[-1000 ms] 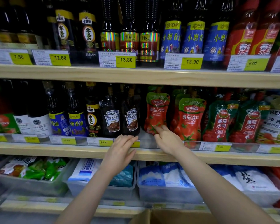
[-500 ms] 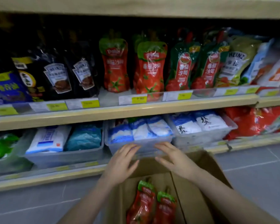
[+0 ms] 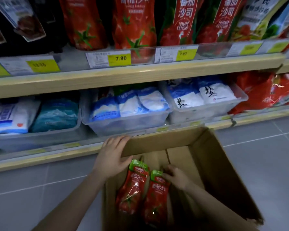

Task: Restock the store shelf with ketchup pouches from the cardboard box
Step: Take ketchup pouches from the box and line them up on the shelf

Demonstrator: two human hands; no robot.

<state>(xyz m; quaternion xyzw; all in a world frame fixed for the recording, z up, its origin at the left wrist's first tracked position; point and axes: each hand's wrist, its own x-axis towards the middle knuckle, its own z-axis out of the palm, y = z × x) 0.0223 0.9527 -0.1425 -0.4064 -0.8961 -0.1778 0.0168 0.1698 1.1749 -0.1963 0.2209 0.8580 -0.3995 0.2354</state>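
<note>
- While the left hand (image 3: 113,157) lay flat on the box (image 3: 223,172) flap, two pouches (image 3: 133,187) lay inside.
- Right hand (image 3: 177,178) fingers curled at the right pouch's green top; whether they gripped it, I could not tell.
- Pouches looked soft, glossy and likely slippery; the stiffer top seemed the best hold.

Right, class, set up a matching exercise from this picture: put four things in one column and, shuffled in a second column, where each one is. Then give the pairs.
Things
1. left hand
2. right hand
3. two ketchup pouches
4. yellow 7.90 tag

Places
A. lying inside the cardboard box
B. on the front edge of the shelf
C. resting on the box's far-left flap
D. down in the box, at the top of the right-hand pouch

Pairs: 1-C, 2-D, 3-A, 4-B
</note>
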